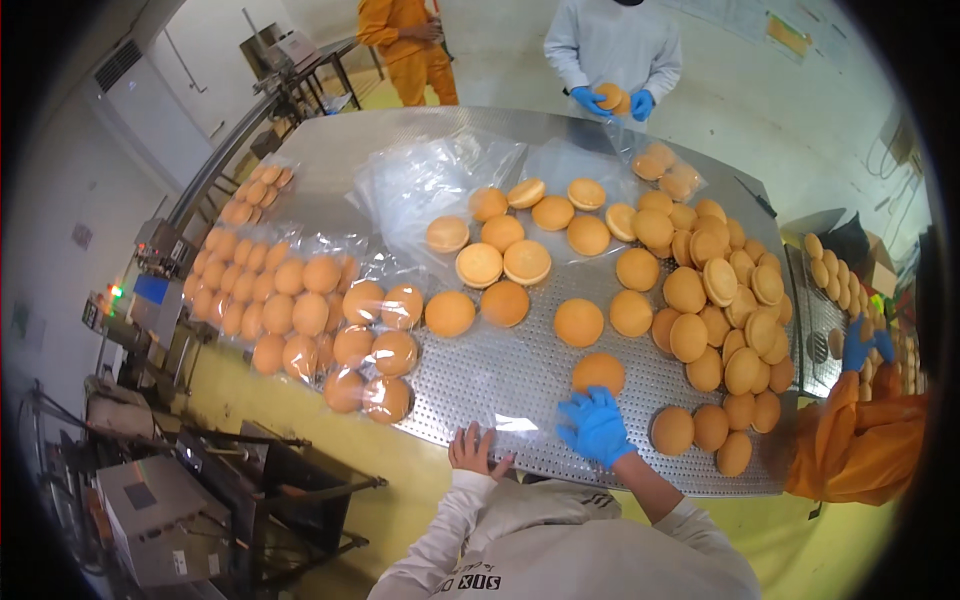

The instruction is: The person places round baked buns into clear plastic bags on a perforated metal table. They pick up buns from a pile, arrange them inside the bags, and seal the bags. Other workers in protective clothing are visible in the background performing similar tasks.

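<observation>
Round golden buns (598,372) by the gloved right hand (598,427), on a perforated metal table (470,375)

Nearest bun: lies flat at the near side of the table, right of centre, just beyond the right hand. Face smooth, even orange-brown, slightly domed, outline close to a full circle. No cracks or crumbs that I can make out.

Right hand: blue glove, fingers bent forward, tips at the bun's near edge. View from above hides the undersides; cannot tell whether they grip it or only touch.

Left hand (480,450): bare, fingers spread and released, laid on the table's near edge, holding nothing visible.

Other loose buns: scattered mid-table, same size and tone. A few show a paler yellow face with a ringed rim; one tilted at the far side, light band along its edge.

Bun heap (725,300): right side, layered, browned tops mixed with paler faces and edges.

Bagged buns (290,295): left side, in rows under clear film, glare on the nearest ones.

Clear bags (415,185): flat, overlapping, far side left of centre.

Across the table, a person in white (613,50), blue gloves, holds buns. Another in orange (858,440) at right.
</observation>
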### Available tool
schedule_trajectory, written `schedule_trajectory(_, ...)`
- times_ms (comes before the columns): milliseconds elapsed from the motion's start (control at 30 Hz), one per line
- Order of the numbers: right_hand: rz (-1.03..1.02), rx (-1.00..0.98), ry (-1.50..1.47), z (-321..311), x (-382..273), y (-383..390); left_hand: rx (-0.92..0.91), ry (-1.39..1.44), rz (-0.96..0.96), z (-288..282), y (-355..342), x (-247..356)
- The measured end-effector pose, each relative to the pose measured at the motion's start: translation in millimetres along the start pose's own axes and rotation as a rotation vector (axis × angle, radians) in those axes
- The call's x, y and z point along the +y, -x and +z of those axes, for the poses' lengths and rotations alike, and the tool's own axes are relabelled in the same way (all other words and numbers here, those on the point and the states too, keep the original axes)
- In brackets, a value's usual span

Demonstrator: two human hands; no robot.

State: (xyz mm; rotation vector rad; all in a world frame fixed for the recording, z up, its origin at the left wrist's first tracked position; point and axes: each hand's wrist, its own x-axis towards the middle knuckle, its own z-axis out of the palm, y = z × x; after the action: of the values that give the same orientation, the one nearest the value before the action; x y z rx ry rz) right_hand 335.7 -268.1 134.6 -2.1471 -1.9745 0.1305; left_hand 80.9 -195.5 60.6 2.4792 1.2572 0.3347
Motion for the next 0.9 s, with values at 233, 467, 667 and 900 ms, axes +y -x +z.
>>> schedule_trajectory(233, 0.282, -0.137, 0.064, 29.9, -11.9, -65.4, 0.091, 0.125, -0.045, 1.8, -5.0, -16.9)
schedule_trajectory(467, 0.214, -0.224, 0.055, 68.9, 7.1, -92.7, -0.11, 0.03, -0.13, -8.6, -21.7, -13.8)
schedule_trajectory(667, -0.487, 0.086, -0.008, -64.8, -33.2, -93.3, 0.402, -0.083, 0.33, -81.8, -70.4, 36.8)
schedule_trajectory(900, -0.412, 0.732, 0.302, -194.5, -25.0, -103.9, 0.315, 0.566, -0.131, -147.8, -121.4, 75.5)
